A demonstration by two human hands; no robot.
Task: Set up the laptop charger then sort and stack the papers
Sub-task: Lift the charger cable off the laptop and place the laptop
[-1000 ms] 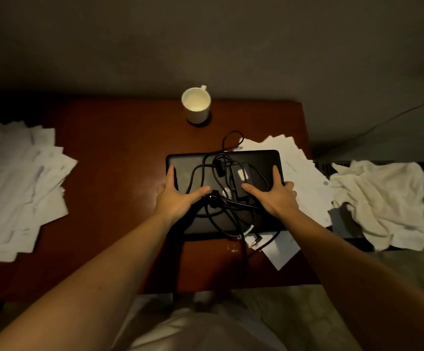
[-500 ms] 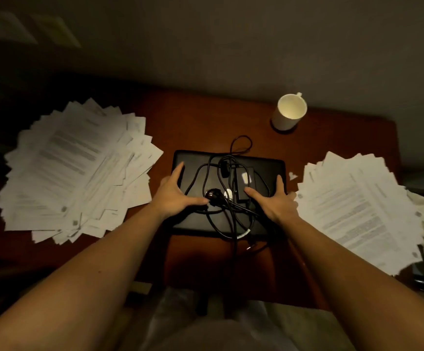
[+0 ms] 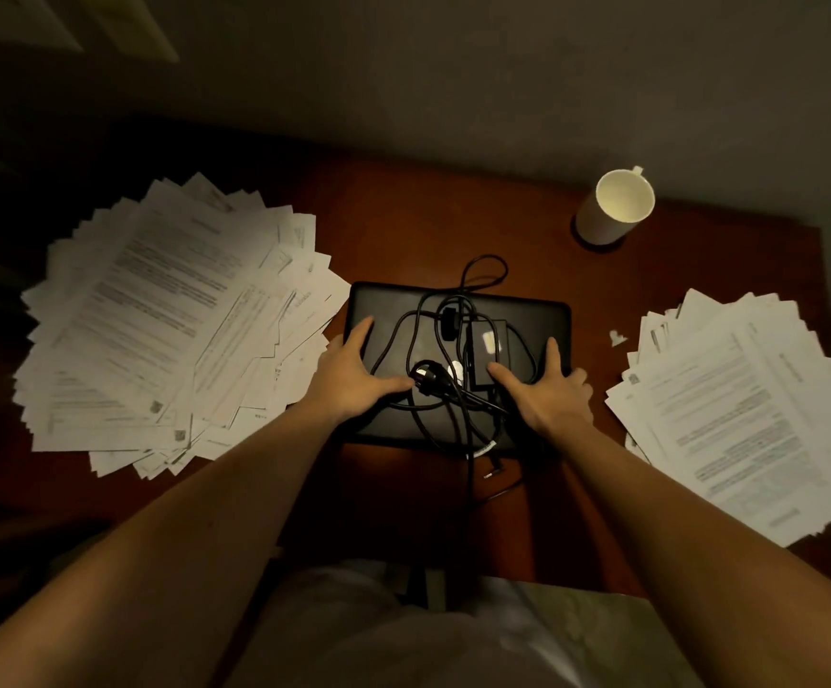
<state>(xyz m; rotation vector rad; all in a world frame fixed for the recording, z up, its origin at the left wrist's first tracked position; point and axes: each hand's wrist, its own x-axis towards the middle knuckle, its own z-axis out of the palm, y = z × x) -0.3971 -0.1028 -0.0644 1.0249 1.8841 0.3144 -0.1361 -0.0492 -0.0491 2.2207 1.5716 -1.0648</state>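
Observation:
A closed black laptop [image 3: 388,310] lies in the middle of the brown desk [image 3: 403,211]. On its lid sits a black charger brick [image 3: 489,347] amid a tangle of black cable [image 3: 433,404], and one cable end hangs over the desk's near edge. My left hand [image 3: 354,377] rests flat on the lid's left side, thumb touching the plug. My right hand [image 3: 547,394] rests flat on the right side, thumb by the brick. A fanned heap of printed papers [image 3: 170,330] lies to the left and another paper heap [image 3: 746,414] to the right.
A white mug [image 3: 617,206] stands at the back right of the desk. A small scrap of paper [image 3: 617,336] lies between the laptop and the right heap. A grey wall runs behind the desk. My lap shows below the near edge.
The view has swung left, bringing the left paper heap fully into sight and pushing the white cloth out at the right. Both hands stay flat on the laptop lid.

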